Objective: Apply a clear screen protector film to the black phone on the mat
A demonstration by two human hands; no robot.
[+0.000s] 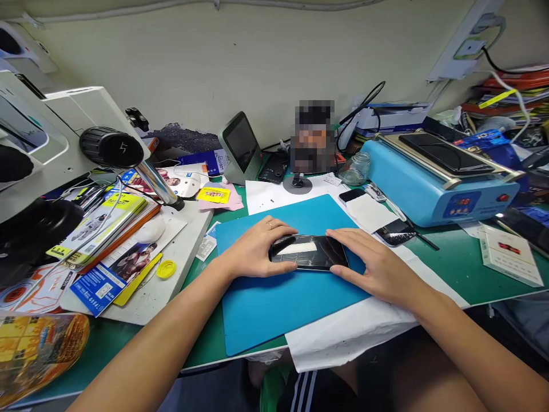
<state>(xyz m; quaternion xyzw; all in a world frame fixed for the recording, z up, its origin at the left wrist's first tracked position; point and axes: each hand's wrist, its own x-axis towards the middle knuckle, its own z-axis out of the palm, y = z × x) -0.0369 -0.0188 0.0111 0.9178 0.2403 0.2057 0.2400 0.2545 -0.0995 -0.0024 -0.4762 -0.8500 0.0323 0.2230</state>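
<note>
A black smartphone [315, 252] lies sideways on a blue mat [261, 315], its glossy face up and catching a bright reflection. My left hand [261, 246] grips its left end, thumb along the near edge and fingers along the far edge; a ring shows on one finger. At the right end my right hand [369, 260] holds it the same way, thumb near and fingers far. Both palms cover the phone's short ends. Under the mat, white paper [343, 337] sticks out at the front edge of the green table.
At right sits a blue heating machine [412, 183] with a dark device on top. A glass jar [355, 169], a small smart display [242, 146] and a black phone [274, 167] stand toward the wall. Left are a microscope [72, 126], booklets [103, 229] and a yellow cap [166, 269].
</note>
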